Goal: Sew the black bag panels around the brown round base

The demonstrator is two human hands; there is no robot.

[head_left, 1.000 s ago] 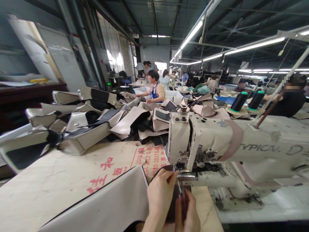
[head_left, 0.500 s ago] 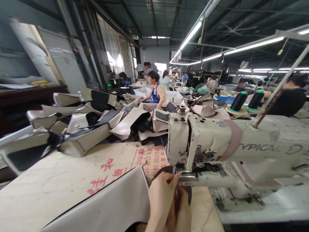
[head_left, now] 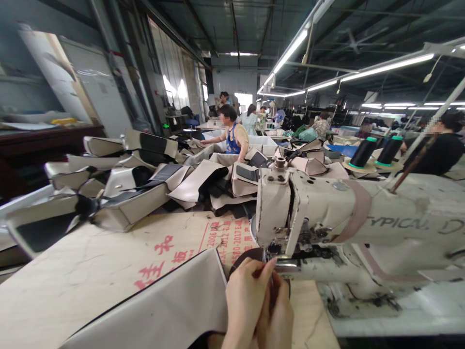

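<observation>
A cream leather-like bag piece with black edging stands on the board at my left hand's side. A dark part curves behind my fingers, under the needle area of the sewing machine. My left hand is closed, thumb and fingers pinched close to the needle and presser foot. Just beside it and partly covered, my right hand has its fingers bent around the work. Both seem to grip the bag piece at its dark edge, though the exact pinch point is hidden.
A wooden board with red print forms the work surface. Behind it lies a heap of cream and black bag pieces. Two black thread spools stand behind the machine head. A co-worker in a blue apron is beyond the heap.
My hands stay pinched together at the needle, with little visible change in the bag piece. The view has shifted slightly. The co-worker in the apron has stretched an arm out to the left.
</observation>
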